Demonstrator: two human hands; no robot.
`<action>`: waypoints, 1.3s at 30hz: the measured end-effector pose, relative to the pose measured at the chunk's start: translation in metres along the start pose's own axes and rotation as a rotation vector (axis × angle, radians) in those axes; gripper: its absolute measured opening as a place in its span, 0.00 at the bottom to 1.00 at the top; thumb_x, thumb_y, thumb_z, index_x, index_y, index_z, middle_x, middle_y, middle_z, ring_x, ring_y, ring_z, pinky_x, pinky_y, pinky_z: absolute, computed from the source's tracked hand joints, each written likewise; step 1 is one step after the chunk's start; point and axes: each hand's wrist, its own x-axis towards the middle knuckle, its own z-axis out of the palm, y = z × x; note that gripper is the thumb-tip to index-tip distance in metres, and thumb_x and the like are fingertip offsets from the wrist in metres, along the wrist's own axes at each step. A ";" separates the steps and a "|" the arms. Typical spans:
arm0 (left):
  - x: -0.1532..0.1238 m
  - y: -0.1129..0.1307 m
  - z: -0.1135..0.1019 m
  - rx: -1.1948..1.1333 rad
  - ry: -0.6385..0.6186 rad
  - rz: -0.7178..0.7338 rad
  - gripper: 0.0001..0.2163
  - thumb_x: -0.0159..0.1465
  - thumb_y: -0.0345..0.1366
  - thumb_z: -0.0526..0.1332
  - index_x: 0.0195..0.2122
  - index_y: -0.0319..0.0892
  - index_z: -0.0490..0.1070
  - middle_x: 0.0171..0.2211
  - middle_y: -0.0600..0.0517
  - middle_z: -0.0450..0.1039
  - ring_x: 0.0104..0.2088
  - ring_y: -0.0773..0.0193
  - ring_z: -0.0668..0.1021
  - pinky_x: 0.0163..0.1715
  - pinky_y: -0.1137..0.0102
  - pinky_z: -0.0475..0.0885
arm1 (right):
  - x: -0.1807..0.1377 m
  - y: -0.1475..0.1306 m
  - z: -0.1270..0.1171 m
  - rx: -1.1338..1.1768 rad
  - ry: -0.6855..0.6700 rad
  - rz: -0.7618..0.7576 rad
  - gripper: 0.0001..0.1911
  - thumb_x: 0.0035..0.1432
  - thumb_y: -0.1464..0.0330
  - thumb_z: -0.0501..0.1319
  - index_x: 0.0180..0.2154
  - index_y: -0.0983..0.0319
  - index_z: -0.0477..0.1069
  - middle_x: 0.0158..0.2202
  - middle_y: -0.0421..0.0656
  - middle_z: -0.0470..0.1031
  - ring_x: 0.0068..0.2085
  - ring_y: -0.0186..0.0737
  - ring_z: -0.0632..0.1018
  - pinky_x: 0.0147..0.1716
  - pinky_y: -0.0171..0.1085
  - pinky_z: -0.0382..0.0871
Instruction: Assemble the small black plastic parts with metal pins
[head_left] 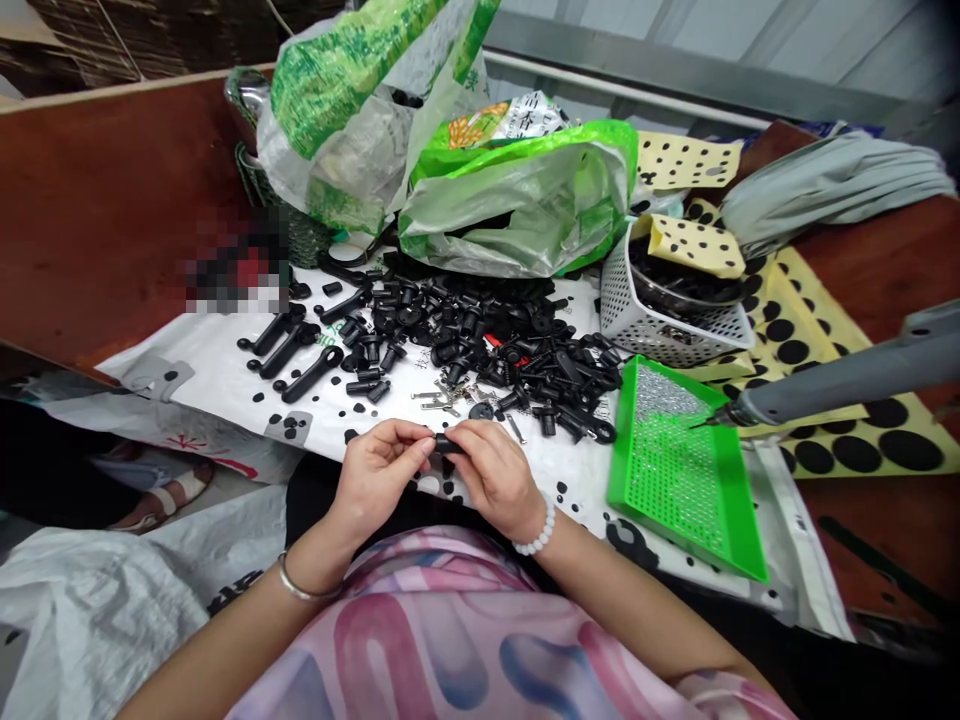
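Between my two hands, over the front edge of the table, is a small black cylindrical plastic part (445,444). My left hand (384,470) pinches its left end between thumb and forefinger. The fingers of my right hand (496,474) close round the other end and hide some of it. Just beyond my hands lie several thin metal strips (442,398) and a black disc (481,411). Behind these spreads a heap of black plastic parts (465,330). To its left, several long black handle-shaped pieces (313,374) lie side by side.
At right, a green perforated tray (752,520) holds small silvery pieces, and a grey electric screwdriver (825,385) points over it. Behind stands a white plastic basket (637,325) near yellow sheets with black dots (900,430). Green-and-clear plastic bags (517,220) line the back.
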 end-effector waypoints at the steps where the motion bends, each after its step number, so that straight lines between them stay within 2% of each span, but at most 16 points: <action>1: 0.000 0.000 0.001 -0.007 0.003 0.003 0.08 0.53 0.37 0.65 0.31 0.37 0.72 0.22 0.55 0.72 0.21 0.72 0.73 0.24 0.77 0.70 | 0.000 0.001 0.001 0.017 0.000 0.016 0.14 0.59 0.76 0.54 0.47 0.65 0.67 0.39 0.51 0.72 0.41 0.42 0.73 0.40 0.42 0.72; 7: -0.003 -0.006 0.003 -0.015 0.031 0.081 0.08 0.54 0.37 0.64 0.31 0.38 0.70 0.24 0.53 0.72 0.23 0.71 0.74 0.25 0.75 0.71 | -0.004 0.002 0.004 0.108 0.029 0.136 0.14 0.60 0.72 0.55 0.48 0.60 0.68 0.38 0.47 0.70 0.39 0.39 0.74 0.38 0.39 0.72; 14: -0.005 -0.015 0.000 0.214 0.015 0.357 0.04 0.59 0.35 0.60 0.32 0.40 0.71 0.31 0.50 0.72 0.32 0.66 0.75 0.33 0.72 0.71 | -0.002 -0.003 0.001 0.139 0.038 0.187 0.11 0.60 0.72 0.54 0.45 0.61 0.67 0.37 0.48 0.74 0.39 0.41 0.75 0.39 0.40 0.72; 21: -0.001 -0.009 -0.002 0.368 -0.031 0.528 0.02 0.60 0.30 0.58 0.32 0.41 0.70 0.30 0.51 0.72 0.32 0.66 0.74 0.34 0.72 0.70 | -0.001 0.001 -0.002 0.209 -0.031 0.222 0.08 0.60 0.71 0.55 0.42 0.63 0.69 0.35 0.47 0.74 0.36 0.38 0.74 0.36 0.37 0.71; 27: -0.001 -0.009 -0.003 0.402 -0.060 0.536 0.03 0.60 0.30 0.58 0.30 0.41 0.70 0.29 0.51 0.73 0.32 0.66 0.75 0.34 0.72 0.70 | -0.003 0.004 -0.004 0.367 -0.139 0.442 0.07 0.59 0.69 0.56 0.38 0.63 0.71 0.31 0.42 0.73 0.33 0.36 0.75 0.32 0.34 0.70; 30: -0.001 -0.013 -0.004 0.390 -0.069 0.481 0.03 0.59 0.31 0.58 0.30 0.40 0.70 0.30 0.50 0.73 0.33 0.65 0.75 0.34 0.71 0.70 | -0.002 0.005 -0.003 0.410 -0.169 0.505 0.07 0.59 0.68 0.56 0.37 0.62 0.71 0.30 0.41 0.74 0.32 0.36 0.75 0.31 0.33 0.70; 33: 0.000 -0.017 -0.004 0.288 -0.054 0.343 0.03 0.59 0.33 0.59 0.31 0.40 0.70 0.29 0.51 0.72 0.29 0.67 0.74 0.30 0.72 0.71 | 0.004 0.004 -0.002 0.361 -0.191 0.477 0.09 0.60 0.66 0.55 0.37 0.63 0.72 0.31 0.42 0.74 0.32 0.36 0.75 0.32 0.34 0.70; 36: 0.003 -0.017 -0.008 0.159 -0.014 0.210 0.06 0.58 0.36 0.61 0.32 0.39 0.70 0.25 0.52 0.72 0.25 0.69 0.73 0.26 0.74 0.71 | 0.012 0.004 -0.004 0.214 -0.204 0.406 0.13 0.61 0.64 0.55 0.44 0.64 0.70 0.30 0.43 0.73 0.31 0.36 0.74 0.32 0.35 0.69; 39: 0.009 -0.012 -0.018 0.149 0.105 0.189 0.08 0.55 0.38 0.63 0.31 0.39 0.71 0.24 0.53 0.72 0.23 0.69 0.74 0.26 0.74 0.71 | 0.016 0.011 -0.010 0.106 -0.161 0.387 0.18 0.61 0.64 0.54 0.50 0.64 0.66 0.28 0.42 0.72 0.28 0.35 0.72 0.30 0.34 0.68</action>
